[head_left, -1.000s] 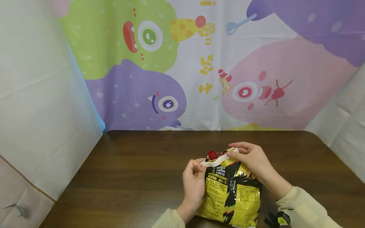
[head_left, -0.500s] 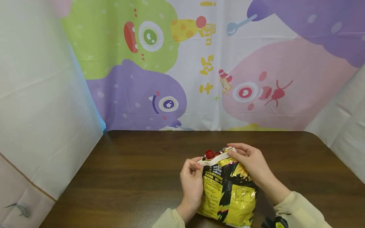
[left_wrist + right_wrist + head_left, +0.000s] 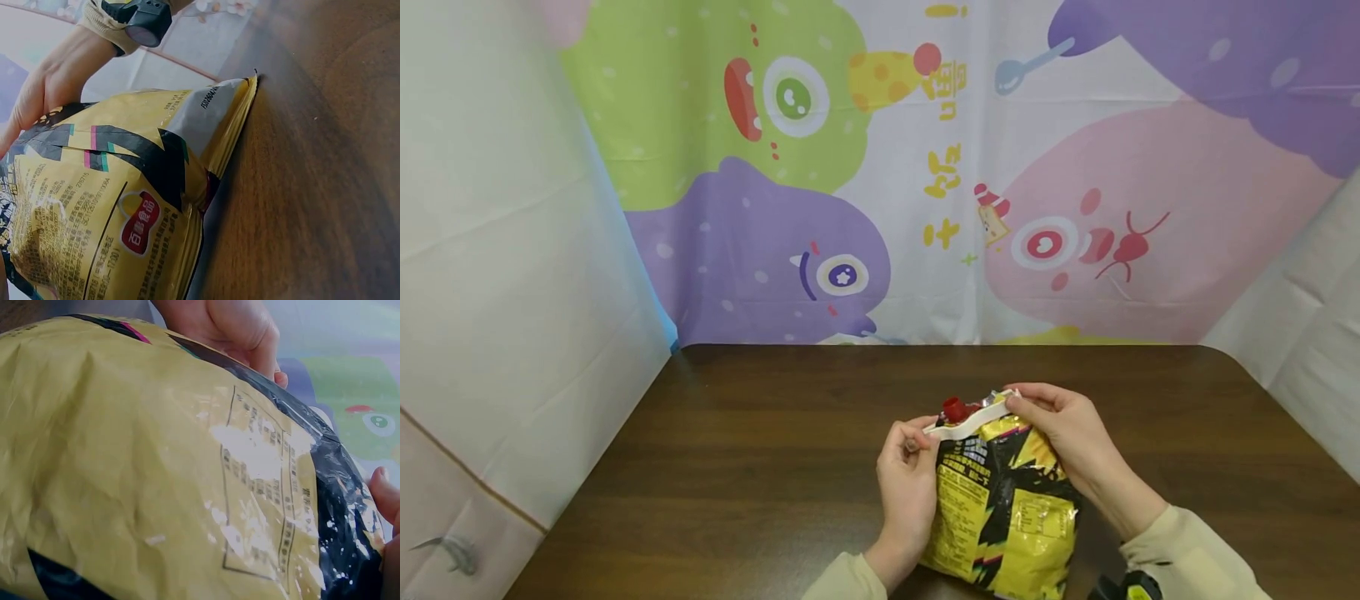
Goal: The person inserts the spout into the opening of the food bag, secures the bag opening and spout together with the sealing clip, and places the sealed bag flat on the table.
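Note:
A yellow and black snack bag [image 3: 1000, 508] is held up, tilted, over the wooden table. Across its top runs a white bag clip [image 3: 973, 423], slightly wavy, with a red spout [image 3: 953, 409] standing just behind it. My left hand [image 3: 906, 492] pinches the clip's left end. With thumb and fingers, my right hand [image 3: 1078, 442] pinches the right end. In the left wrist view the bag's back [image 3: 100, 187] and bottom seam show close to the table. The bag's printed face [image 3: 156, 456] fills most of the right wrist view. Some fingertips behind the clip are hidden.
The dark wooden table [image 3: 737, 458] spreads to the left and behind the bag. A cartoon-printed curtain [image 3: 955, 275] hangs at its far edge, with white cloth [image 3: 512, 208] on the left side. A black wrist device [image 3: 1126, 587] sits by the right sleeve.
Over the last second the bag and clip have shifted slightly left, then a little back right. Both hands keep their pinch on the clip's ends.

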{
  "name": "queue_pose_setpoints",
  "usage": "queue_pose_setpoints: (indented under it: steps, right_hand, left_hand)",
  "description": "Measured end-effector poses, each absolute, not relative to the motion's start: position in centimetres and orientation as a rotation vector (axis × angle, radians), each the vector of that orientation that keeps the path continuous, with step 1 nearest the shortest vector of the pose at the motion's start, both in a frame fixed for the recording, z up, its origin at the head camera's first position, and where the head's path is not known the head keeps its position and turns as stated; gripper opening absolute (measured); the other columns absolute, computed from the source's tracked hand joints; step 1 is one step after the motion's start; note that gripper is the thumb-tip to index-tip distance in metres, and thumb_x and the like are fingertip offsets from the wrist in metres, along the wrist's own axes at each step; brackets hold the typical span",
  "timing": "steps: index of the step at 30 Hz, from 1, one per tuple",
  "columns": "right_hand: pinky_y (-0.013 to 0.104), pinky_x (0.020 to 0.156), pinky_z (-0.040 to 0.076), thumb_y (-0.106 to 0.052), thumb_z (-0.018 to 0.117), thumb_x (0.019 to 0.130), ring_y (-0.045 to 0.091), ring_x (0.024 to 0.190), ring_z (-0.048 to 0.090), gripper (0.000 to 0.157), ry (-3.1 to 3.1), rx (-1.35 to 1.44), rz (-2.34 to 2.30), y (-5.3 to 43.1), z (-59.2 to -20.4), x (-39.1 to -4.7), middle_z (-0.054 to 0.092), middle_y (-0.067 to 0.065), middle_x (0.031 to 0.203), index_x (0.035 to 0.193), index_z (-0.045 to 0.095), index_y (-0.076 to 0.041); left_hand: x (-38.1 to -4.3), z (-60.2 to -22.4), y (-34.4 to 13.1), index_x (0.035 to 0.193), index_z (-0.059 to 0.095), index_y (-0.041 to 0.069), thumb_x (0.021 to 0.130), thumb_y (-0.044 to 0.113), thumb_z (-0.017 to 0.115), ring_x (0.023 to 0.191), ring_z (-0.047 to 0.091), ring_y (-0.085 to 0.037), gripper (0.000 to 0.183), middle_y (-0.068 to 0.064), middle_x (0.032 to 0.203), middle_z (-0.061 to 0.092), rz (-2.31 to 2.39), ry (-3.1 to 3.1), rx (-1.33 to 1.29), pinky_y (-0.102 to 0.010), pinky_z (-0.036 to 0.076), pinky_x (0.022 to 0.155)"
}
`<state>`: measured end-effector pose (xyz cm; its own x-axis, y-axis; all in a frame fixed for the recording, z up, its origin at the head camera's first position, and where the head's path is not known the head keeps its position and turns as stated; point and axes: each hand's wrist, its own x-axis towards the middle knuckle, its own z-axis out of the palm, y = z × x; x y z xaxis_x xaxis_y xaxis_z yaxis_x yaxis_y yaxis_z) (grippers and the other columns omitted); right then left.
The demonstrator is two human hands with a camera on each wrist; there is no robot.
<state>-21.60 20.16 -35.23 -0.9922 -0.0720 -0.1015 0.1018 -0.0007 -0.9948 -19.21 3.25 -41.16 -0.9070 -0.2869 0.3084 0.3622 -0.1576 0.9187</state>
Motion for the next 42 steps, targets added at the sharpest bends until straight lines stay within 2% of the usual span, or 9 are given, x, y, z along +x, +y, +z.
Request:
queue_pose_setpoints:
  steps: [7,14,22,28,32,42]
  right_hand:
    - [0.029,0.061,0.049,-0.034,0.063,0.074,0.016,0.073,0.061,0.054,2.248,0.044,-2.08,20.34,-35.26,-21.75,0.064,-0.006,0.082,0.11,0.051,0.006]
    - [0.029,0.058,0.048,-0.033,0.06,0.077,0.014,0.066,0.06,0.047,2.247,-0.009,-2.054,20.38,-35.16,-21.91,0.064,-0.005,0.078,0.105,0.053,0.005]
    - [0.031,0.055,0.048,-0.03,0.06,0.077,0.016,0.063,0.06,0.037,2.231,-0.062,-2.071,20.37,-35.24,-21.94,0.063,-0.002,0.073,0.097,0.056,0.0]
    - [0.029,0.051,0.047,-0.028,0.06,0.078,0.014,0.059,0.058,0.033,2.29,-0.123,-2.054,20.48,-35.19,-22.2,0.063,-0.002,0.07,0.092,0.057,0.002]
    - [0.028,0.052,0.047,-0.029,0.059,0.079,0.012,0.06,0.057,0.034,2.294,-0.13,-2.018,20.62,-34.93,-22.4,0.063,-0.003,0.072,0.093,0.057,0.001]
    - [0.029,0.059,0.048,-0.035,0.06,0.077,0.012,0.067,0.058,0.043,2.318,-0.116,-1.94,20.79,-34.52,-22.61,0.063,-0.002,0.082,0.1,0.055,0.001]
  left_hand:
    - [-19.13,-41.36,3.43,0.07,0.041,-0.001,0.077,-0.006,0.055,0.087,0.056,-0.017,0.016,-0.007,0.093,0.059,-2.132,-1.729,-0.083,-0.024,0.045,0.069]
    - [-19.1,-41.34,3.51,0.07,0.041,0.0,0.075,-0.007,0.055,0.088,0.056,-0.017,0.017,-0.008,0.091,0.06,-2.162,-1.723,-0.079,-0.026,0.045,0.072]
    - [-19.12,-41.2,3.41,0.068,0.039,-0.002,0.074,-0.009,0.056,0.086,0.056,-0.019,0.019,-0.01,0.09,0.06,-2.146,-1.74,-0.077,-0.025,0.045,0.07]
    - [-19.2,-40.88,3.2,0.062,0.033,-0.001,0.071,-0.009,0.059,0.082,0.058,-0.018,0.029,-0.01,0.085,0.062,-2.082,-1.794,-0.095,-0.022,0.045,0.066]
    - [-19.33,-40.67,3.09,0.06,0.03,0.0,0.071,-0.007,0.061,0.079,0.058,-0.016,0.033,-0.009,0.083,0.062,-2.037,-1.822,-0.095,-0.021,0.044,0.062]
    - [-19.5,-40.57,3.07,0.062,0.031,-0.003,0.073,-0.007,0.059,0.084,0.056,-0.019,0.03,-0.011,0.087,0.061,-2.169,-1.753,-0.058,-0.023,0.043,0.068]
